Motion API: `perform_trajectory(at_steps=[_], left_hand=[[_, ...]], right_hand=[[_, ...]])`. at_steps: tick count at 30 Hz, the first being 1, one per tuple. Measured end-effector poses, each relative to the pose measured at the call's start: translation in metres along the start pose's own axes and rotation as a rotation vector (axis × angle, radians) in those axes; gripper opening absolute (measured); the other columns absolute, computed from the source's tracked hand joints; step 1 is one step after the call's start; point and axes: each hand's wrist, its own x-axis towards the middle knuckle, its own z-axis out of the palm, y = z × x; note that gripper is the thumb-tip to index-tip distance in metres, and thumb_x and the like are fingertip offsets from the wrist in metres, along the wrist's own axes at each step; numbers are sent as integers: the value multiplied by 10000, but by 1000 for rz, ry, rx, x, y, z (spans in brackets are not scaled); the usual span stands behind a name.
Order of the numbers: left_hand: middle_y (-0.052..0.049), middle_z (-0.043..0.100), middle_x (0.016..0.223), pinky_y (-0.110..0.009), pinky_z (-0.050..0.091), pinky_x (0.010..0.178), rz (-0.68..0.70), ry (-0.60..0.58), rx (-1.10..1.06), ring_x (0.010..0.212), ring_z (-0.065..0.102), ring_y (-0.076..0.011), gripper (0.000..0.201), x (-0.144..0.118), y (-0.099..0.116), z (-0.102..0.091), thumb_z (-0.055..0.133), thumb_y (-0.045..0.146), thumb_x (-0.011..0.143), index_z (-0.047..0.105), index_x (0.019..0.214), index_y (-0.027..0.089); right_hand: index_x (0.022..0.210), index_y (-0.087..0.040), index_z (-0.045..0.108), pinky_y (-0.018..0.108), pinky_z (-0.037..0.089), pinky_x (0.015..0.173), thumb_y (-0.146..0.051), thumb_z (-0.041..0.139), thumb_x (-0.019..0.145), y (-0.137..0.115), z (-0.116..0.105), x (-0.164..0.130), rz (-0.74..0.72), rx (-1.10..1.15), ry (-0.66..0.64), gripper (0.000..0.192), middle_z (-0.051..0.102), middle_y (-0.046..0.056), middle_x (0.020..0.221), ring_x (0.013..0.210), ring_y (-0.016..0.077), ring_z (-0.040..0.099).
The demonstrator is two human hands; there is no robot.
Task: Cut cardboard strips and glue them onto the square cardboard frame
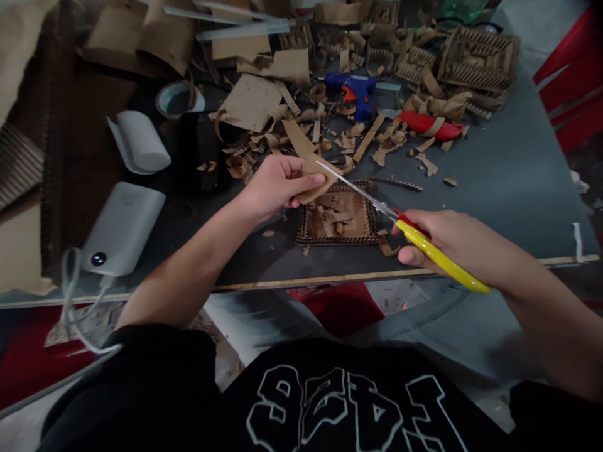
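Note:
Between the thumb and fingers of my left hand [282, 185] is a thin piece of brown cardboard [308, 164], bent, with one strip reaching up and away. My right hand [445, 242] is closed around the red and yellow handles of a pair of scissors [360, 191]. The blades point up and left, and their tips lie over the cardboard piece; I cannot tell whether they are cutting into it. Just below, on the table, sits a small square tray of corrugated cardboard [306, 235] with loose scraps inside.
Behind my hands lie many cardboard scraps, a blue glue gun [355, 91] and a red cutter [431, 125]. A larger corrugated box [478, 63] stands back right. To the left are a white power bank [125, 229] with a cable, a curled white sheet [141, 141] and a tape roll [178, 98].

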Motion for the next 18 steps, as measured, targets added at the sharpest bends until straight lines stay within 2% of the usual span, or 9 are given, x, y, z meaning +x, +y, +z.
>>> perform_trajectory(at_steps=[5, 9, 18], left_hand=[[22, 607, 519, -152, 235, 326, -24, -52, 6, 362, 416, -12, 299, -4, 2, 4, 889, 415, 738, 749, 786, 156], [15, 612, 531, -158, 234, 330, -33, -59, 27, 365, 417, -16, 273, -4, 1, 6, 871, 410, 751, 764, 801, 163], [17, 607, 534, -158, 210, 328, -26, -118, 26, 360, 409, -10, 301, -4, 0, 6, 883, 432, 735, 774, 826, 166]], right_hand=[[893, -256, 541, 345, 381, 592, -915, 426, 786, -11, -4, -1, 34, -72, -47, 677, 697, 76, 838, 668, 254, 609], [874, -255, 534, 327, 362, 589, -929, 452, 748, -18, -7, -2, 57, -55, -73, 691, 693, 63, 844, 667, 237, 610], [841, -253, 534, 316, 347, 573, -943, 495, 726, -14, -5, -2, 69, -58, -66, 701, 693, 55, 802, 621, 219, 599]])
